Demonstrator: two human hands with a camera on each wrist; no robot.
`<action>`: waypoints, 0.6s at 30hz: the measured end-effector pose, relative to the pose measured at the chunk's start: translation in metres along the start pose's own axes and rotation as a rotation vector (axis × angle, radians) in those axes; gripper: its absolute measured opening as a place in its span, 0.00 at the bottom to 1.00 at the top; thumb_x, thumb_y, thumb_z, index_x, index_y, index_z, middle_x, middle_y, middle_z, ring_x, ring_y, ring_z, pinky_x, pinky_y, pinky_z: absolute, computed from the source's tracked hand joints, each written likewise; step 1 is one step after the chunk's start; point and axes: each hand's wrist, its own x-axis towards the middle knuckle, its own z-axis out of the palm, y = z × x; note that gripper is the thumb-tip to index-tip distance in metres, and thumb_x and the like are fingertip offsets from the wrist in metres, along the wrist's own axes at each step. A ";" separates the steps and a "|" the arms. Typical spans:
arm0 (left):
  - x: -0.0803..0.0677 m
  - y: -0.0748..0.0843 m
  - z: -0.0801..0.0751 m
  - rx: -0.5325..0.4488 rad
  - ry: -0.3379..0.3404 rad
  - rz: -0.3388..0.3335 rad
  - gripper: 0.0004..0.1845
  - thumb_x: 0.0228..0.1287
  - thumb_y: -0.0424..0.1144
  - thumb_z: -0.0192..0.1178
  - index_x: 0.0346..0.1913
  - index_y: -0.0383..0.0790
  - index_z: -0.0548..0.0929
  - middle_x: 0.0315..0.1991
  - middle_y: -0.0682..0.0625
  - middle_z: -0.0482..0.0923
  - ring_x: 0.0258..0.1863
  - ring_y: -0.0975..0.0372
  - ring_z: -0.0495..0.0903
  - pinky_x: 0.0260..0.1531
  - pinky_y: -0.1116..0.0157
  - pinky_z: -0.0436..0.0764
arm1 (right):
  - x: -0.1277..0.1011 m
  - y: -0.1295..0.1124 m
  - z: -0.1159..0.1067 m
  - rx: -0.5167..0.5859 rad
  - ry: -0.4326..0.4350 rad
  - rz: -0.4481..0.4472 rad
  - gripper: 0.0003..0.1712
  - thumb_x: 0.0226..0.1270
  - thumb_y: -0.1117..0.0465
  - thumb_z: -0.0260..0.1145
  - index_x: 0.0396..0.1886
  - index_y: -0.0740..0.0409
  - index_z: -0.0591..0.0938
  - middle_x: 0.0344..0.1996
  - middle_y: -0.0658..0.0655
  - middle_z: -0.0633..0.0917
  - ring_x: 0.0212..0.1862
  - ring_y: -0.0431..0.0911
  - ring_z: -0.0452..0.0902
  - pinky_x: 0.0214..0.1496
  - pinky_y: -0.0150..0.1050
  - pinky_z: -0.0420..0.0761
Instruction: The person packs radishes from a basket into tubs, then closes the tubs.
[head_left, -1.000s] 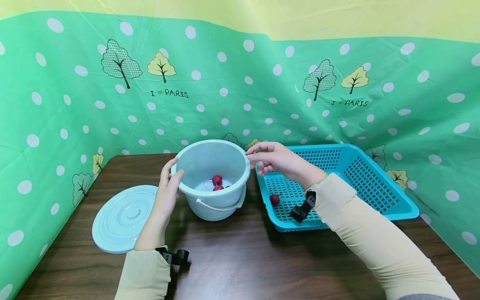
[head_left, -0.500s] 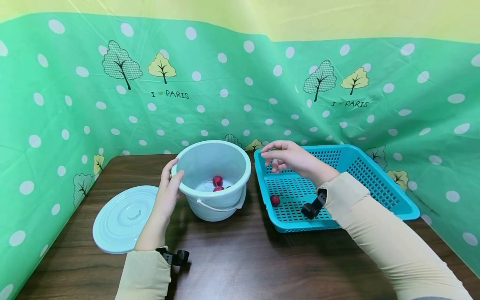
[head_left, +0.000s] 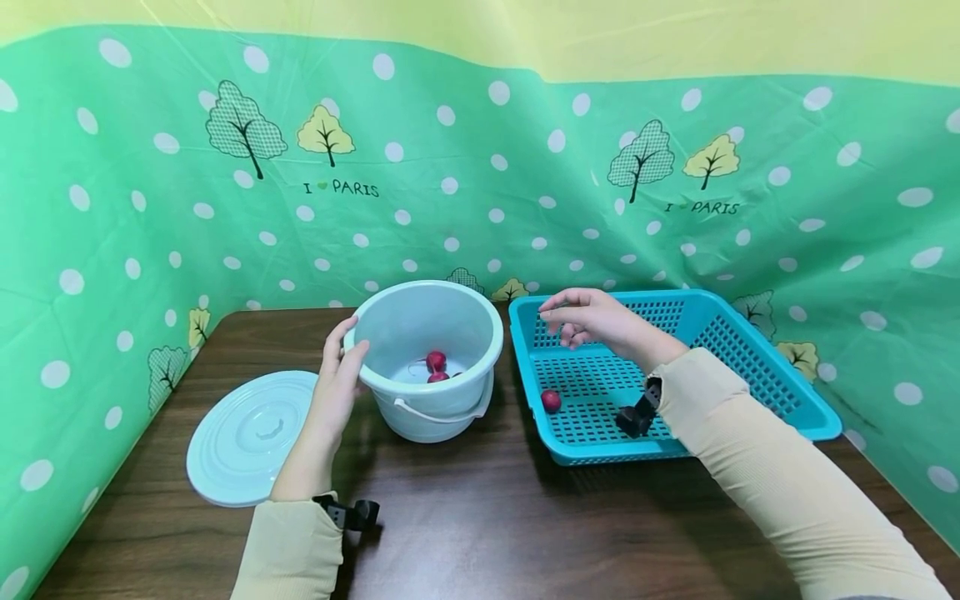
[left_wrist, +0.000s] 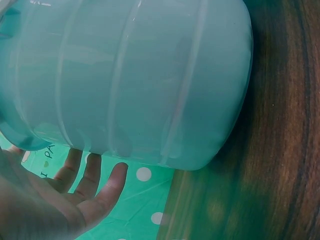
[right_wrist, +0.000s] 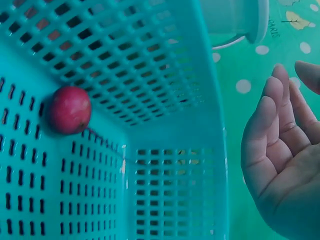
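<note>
A pale blue bucket stands on the dark wooden table, with two small red fruits at its bottom. My left hand rests against the bucket's left wall and rim, its fingers straight beside the bucket. My right hand hovers empty, fingers loosely bent, over the left end of a blue plastic basket. One red fruit lies on the basket floor below that hand. In the right wrist view, the fruit sits near the basket's corner, apart from my right hand.
The bucket's round lid lies flat on the table left of the bucket. A green dotted cloth backdrop closes off the back and both sides. The bucket's white handle hangs down at its front.
My right hand has left the bucket's right rim and moved right, over the basket. The left hand, bucket and fruits have stayed put.
</note>
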 end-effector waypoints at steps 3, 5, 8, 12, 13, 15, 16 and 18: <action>0.001 -0.001 0.000 0.009 0.005 -0.002 0.30 0.76 0.55 0.43 0.77 0.62 0.51 0.73 0.42 0.56 0.64 0.47 0.69 0.59 0.50 0.70 | 0.001 0.006 -0.002 -0.027 -0.009 0.007 0.23 0.73 0.55 0.62 0.59 0.66 0.74 0.35 0.55 0.83 0.28 0.43 0.78 0.34 0.34 0.80; 0.001 -0.001 0.000 0.012 0.010 -0.005 0.30 0.76 0.55 0.43 0.77 0.62 0.52 0.72 0.43 0.56 0.63 0.47 0.69 0.58 0.51 0.70 | 0.002 0.008 -0.002 -0.053 -0.025 0.008 0.25 0.73 0.55 0.62 0.60 0.68 0.73 0.36 0.56 0.83 0.28 0.43 0.77 0.34 0.35 0.79; 0.001 -0.001 0.000 0.011 0.012 -0.006 0.30 0.76 0.55 0.43 0.77 0.62 0.51 0.72 0.43 0.56 0.63 0.46 0.69 0.58 0.51 0.70 | 0.005 0.013 -0.004 -0.104 -0.038 0.015 0.25 0.73 0.54 0.62 0.60 0.67 0.74 0.38 0.57 0.83 0.30 0.43 0.77 0.35 0.36 0.79; 0.001 0.000 0.000 0.005 0.007 -0.002 0.30 0.76 0.55 0.43 0.77 0.62 0.52 0.73 0.42 0.56 0.64 0.46 0.68 0.60 0.49 0.69 | 0.008 0.022 -0.007 -0.172 -0.045 0.025 0.23 0.73 0.53 0.62 0.59 0.63 0.76 0.39 0.57 0.84 0.31 0.45 0.79 0.35 0.39 0.80; 0.001 0.000 0.000 0.004 0.005 -0.001 0.30 0.76 0.54 0.43 0.77 0.62 0.52 0.73 0.42 0.56 0.64 0.46 0.68 0.61 0.49 0.69 | 0.009 0.025 -0.007 -0.183 -0.048 0.026 0.23 0.73 0.52 0.62 0.59 0.62 0.76 0.39 0.56 0.84 0.31 0.45 0.79 0.35 0.39 0.80; 0.000 0.000 0.000 0.002 0.005 0.002 0.30 0.76 0.54 0.43 0.77 0.63 0.52 0.73 0.41 0.57 0.64 0.46 0.68 0.61 0.48 0.69 | 0.011 0.030 -0.008 -0.190 -0.059 0.025 0.23 0.73 0.52 0.62 0.59 0.62 0.76 0.40 0.58 0.83 0.33 0.48 0.79 0.35 0.40 0.80; 0.000 0.000 0.001 0.002 0.006 0.002 0.30 0.76 0.54 0.43 0.77 0.63 0.52 0.72 0.41 0.57 0.63 0.46 0.69 0.60 0.49 0.69 | 0.012 0.032 -0.008 -0.195 -0.064 0.025 0.23 0.73 0.52 0.62 0.60 0.63 0.76 0.40 0.58 0.83 0.34 0.49 0.80 0.36 0.40 0.81; 0.000 0.001 0.001 0.003 0.009 0.004 0.29 0.76 0.54 0.43 0.77 0.63 0.52 0.71 0.41 0.58 0.63 0.46 0.69 0.60 0.49 0.69 | 0.013 0.037 -0.008 -0.202 -0.082 0.025 0.25 0.73 0.51 0.62 0.61 0.65 0.76 0.41 0.59 0.83 0.36 0.53 0.80 0.38 0.43 0.81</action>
